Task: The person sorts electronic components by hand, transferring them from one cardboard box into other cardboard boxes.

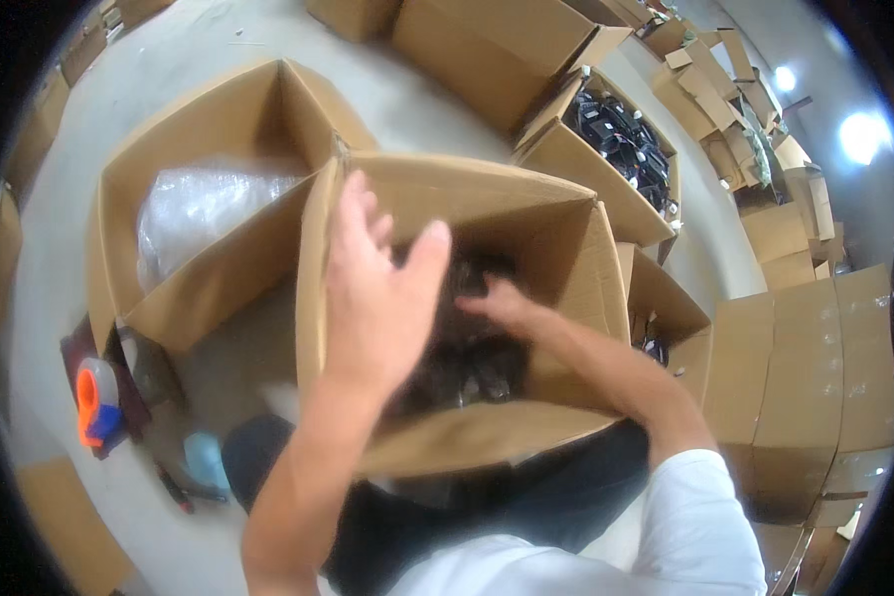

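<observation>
At the centre of the view, an open cardboard box (556, 221) is seen, with dark items (467, 372) contained near its bottom, blurred and hard to make out. The left hand (385, 273) is raised over the 9 o'clock side, fingers and thumb spread apart, nothing gripped. The right hand (502, 303) is reached inside from 4 o'clock, its fingertips set at the dark items; whether anything is clamped cannot be told. The two hands are kept apart.

Toward 10 o'clock, clear plastic wrap (204, 214) is held in a second box (209, 288). Between 1 and 2 o'clock, black parts (626, 144) are heaped in a third box (586, 189). Between 8 and 9 o'clock, an orange-and-blue tape dispenser (91, 402) is placed on the floor (228, 372).
</observation>
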Motion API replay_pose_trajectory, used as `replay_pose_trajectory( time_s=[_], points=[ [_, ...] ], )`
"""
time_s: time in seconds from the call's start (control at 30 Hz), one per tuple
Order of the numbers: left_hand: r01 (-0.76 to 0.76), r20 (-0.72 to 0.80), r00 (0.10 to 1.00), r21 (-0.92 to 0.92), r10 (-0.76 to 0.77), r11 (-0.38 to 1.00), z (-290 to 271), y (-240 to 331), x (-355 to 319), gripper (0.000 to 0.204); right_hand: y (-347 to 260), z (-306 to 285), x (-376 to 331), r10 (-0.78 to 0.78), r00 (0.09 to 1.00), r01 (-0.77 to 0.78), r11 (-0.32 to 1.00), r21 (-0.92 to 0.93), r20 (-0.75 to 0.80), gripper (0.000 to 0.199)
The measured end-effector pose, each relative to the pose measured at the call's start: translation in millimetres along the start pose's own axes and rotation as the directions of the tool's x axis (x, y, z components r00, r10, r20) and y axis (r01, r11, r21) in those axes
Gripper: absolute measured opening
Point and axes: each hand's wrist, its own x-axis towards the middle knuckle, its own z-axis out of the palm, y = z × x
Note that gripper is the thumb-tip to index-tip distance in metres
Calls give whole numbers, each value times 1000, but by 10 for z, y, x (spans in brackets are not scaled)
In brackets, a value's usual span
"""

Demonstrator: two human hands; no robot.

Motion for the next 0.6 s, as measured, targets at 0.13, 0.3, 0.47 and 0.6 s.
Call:
replay_pose_trajectory(
  time_s=[0.13,0.3,0.47,0.6],
  points=[
    [16,55,998,63,-19,998,-65,-12,-44,78,308,375,-21,168,979,-164,985,-48,111,67],
    [24,53,998,-13,-24,1000,-58,-148,10,76,542,183,169,102,967,-44,970,-239,235,76],
    [38,95,995,32,-41,999,74,-117,16,75,606,90,524,186,981,-149,911,-385,61,72],
    [64,109,992,12,-65,998,136,-211,11,73,840,228,561,-35,999,44,852,-521,27,72]
  ],
)
